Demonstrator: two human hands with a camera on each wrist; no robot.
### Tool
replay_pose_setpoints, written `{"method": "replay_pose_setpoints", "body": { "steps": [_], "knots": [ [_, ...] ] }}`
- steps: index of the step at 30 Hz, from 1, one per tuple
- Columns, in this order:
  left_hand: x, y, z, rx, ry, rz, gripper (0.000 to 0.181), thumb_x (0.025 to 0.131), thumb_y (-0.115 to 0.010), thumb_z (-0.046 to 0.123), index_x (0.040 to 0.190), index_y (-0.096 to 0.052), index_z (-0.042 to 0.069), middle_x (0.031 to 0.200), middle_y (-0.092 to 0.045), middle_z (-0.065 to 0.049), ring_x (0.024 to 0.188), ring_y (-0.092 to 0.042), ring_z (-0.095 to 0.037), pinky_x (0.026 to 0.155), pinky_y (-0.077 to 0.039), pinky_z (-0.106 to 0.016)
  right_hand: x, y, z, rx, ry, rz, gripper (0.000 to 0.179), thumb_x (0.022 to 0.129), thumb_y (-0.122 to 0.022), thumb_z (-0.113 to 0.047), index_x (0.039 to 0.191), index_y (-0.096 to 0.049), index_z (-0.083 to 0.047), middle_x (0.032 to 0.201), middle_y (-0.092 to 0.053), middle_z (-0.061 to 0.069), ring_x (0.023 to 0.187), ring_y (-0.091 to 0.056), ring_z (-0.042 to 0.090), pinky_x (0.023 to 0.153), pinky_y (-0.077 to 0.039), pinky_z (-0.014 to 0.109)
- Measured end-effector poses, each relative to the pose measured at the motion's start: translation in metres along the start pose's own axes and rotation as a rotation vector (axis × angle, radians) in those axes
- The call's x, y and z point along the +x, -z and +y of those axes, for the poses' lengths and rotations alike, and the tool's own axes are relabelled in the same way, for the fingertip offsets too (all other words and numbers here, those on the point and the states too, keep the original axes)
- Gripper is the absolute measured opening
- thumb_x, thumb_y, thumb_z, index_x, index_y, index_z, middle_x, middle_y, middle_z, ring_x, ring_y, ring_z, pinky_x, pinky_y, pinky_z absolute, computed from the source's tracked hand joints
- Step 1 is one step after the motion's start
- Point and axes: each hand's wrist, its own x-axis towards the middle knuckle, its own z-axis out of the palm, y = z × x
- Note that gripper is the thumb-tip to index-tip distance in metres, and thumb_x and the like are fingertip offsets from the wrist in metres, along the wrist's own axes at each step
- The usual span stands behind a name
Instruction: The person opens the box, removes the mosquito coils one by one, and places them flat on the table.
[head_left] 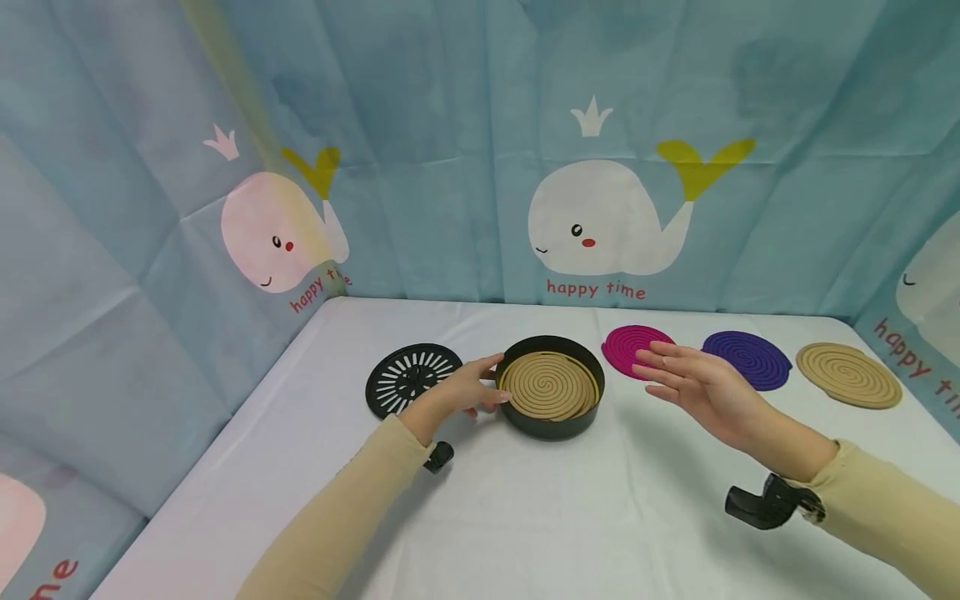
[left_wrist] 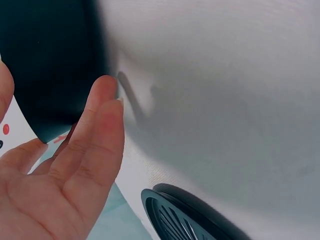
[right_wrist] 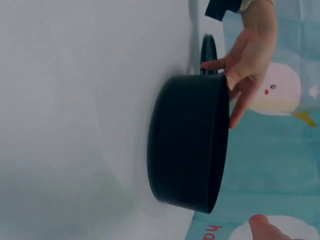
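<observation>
A round black container [head_left: 551, 427] stands on the white table with a tan coiled coaster [head_left: 550, 385] inside; a yellow edge shows beneath the coaster. At the container's left side is my left hand [head_left: 468, 387], its fingers mostly straight and spread near the rim. In the left wrist view the fingers [left_wrist: 95, 135] lie along the dark wall; whether they press on it is hard to see. My right hand [head_left: 708, 392] hovers over the table to the right, fingers extended and holding nothing. Close to it are a pink coiled coaster [head_left: 630, 346] and a purple one [head_left: 750, 360].
Partly behind my left hand lies a black slotted round lid [head_left: 390, 383]. Another tan coiled coaster [head_left: 851, 375] sits at the far right. A blue curtain [head_left: 450, 225] with whale prints rises behind the table [head_left: 555, 517].
</observation>
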Motion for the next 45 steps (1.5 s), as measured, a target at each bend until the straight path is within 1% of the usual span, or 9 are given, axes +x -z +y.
{"method": "replay_pose_setpoints", "body": {
  "steps": [4, 8, 11, 14, 17, 20, 26, 33, 45],
  "knots": [
    [0.002, 0.001, -0.001, 0.004, 0.0, -0.006, 0.077, 0.092, -0.07, 0.018, 0.156, -0.026, 0.019, 0.148, -0.042, -0.016, 0.085, -0.067, -0.023, 0.067, -0.05, -0.037, 0.008, -0.011, 0.002, -0.039, -0.073, 0.012, 0.066, 0.107, -0.035, -0.021, 0.15, 0.003, 0.012, 0.137, -0.048, 0.002, 0.12, -0.055, 0.011, 0.096, -0.046, 0.027],
    [0.004, 0.002, 0.0, 0.016, 0.007, -0.006, 0.078, 0.092, -0.07, 0.018, 0.156, -0.026, 0.02, 0.148, -0.042, -0.015, 0.086, -0.067, -0.023, 0.066, -0.049, -0.035, 0.018, -0.019, 0.003, -0.061, -0.123, -0.007, 0.067, 0.106, -0.035, -0.024, 0.151, 0.001, 0.01, 0.155, -0.02, 0.025, 0.137, -0.038, 0.028, 0.098, -0.044, 0.027],
    [0.004, 0.003, 0.0, 0.022, 0.011, -0.01, 0.078, 0.092, -0.07, 0.018, 0.156, -0.025, 0.02, 0.148, -0.042, -0.015, 0.085, -0.066, -0.023, 0.065, -0.049, -0.034, 0.028, -0.025, 0.005, -0.048, -0.159, -0.024, 0.067, 0.105, -0.034, -0.023, 0.151, 0.003, 0.009, 0.158, -0.006, 0.028, 0.144, -0.018, 0.04, 0.105, -0.038, 0.032],
    [0.004, 0.003, 0.002, 0.028, 0.018, -0.013, 0.078, 0.092, -0.07, 0.018, 0.156, -0.025, 0.02, 0.148, -0.042, -0.014, 0.085, -0.066, -0.023, 0.065, -0.048, -0.033, 0.037, -0.031, 0.008, -0.018, -0.196, -0.043, 0.067, 0.105, -0.031, -0.021, 0.15, 0.007, 0.009, 0.158, 0.001, 0.028, 0.144, -0.007, 0.043, 0.114, -0.023, 0.043],
    [0.004, 0.003, 0.004, 0.038, 0.024, -0.012, 0.078, 0.092, -0.07, 0.018, 0.156, -0.026, 0.02, 0.148, -0.042, -0.014, 0.085, -0.067, -0.024, 0.066, -0.049, -0.034, 0.045, -0.035, 0.013, 0.018, -0.23, -0.047, 0.068, 0.104, -0.03, -0.02, 0.149, 0.013, 0.009, 0.157, 0.006, 0.029, 0.145, -0.002, 0.043, 0.115, -0.01, 0.051],
    [0.003, 0.002, 0.005, 0.044, 0.027, -0.01, 0.079, 0.091, -0.071, 0.018, 0.156, -0.026, 0.02, 0.148, -0.042, -0.015, 0.086, -0.066, -0.024, 0.068, -0.049, -0.036, 0.053, -0.036, 0.017, 0.043, -0.254, -0.045, 0.072, 0.104, -0.03, -0.02, 0.148, 0.018, 0.008, 0.157, 0.01, 0.029, 0.145, 0.002, 0.043, 0.116, -0.006, 0.05],
    [0.002, 0.003, 0.006, 0.043, 0.031, -0.007, 0.08, 0.09, -0.072, 0.018, 0.156, -0.026, 0.019, 0.148, -0.042, -0.015, 0.086, -0.066, -0.024, 0.07, -0.05, -0.038, 0.067, -0.033, 0.021, 0.056, -0.285, -0.062, 0.072, 0.103, -0.029, -0.021, 0.147, 0.021, 0.007, 0.156, 0.014, 0.029, 0.144, 0.008, 0.042, 0.116, -0.003, 0.049],
    [0.002, 0.002, 0.004, 0.038, 0.027, -0.014, 0.079, 0.091, -0.071, 0.019, 0.156, -0.026, 0.02, 0.149, -0.041, -0.014, 0.087, -0.067, -0.022, 0.07, -0.051, -0.038, 0.085, -0.032, 0.024, -0.01, -0.335, -0.048, 0.072, 0.105, -0.027, -0.025, 0.147, 0.022, 0.005, 0.155, 0.018, 0.03, 0.143, 0.009, 0.044, 0.115, -0.003, 0.052],
    [0.003, 0.002, 0.001, 0.012, 0.011, -0.017, 0.079, 0.092, -0.07, 0.019, 0.156, -0.025, 0.021, 0.15, -0.04, -0.015, 0.087, -0.066, -0.023, 0.069, -0.051, -0.037, 0.101, -0.031, 0.026, -0.073, -0.412, -0.044, 0.076, 0.106, -0.019, -0.043, 0.146, 0.021, 0.009, 0.154, 0.022, 0.028, 0.142, 0.015, 0.044, 0.115, -0.001, 0.053]
  ]
}}
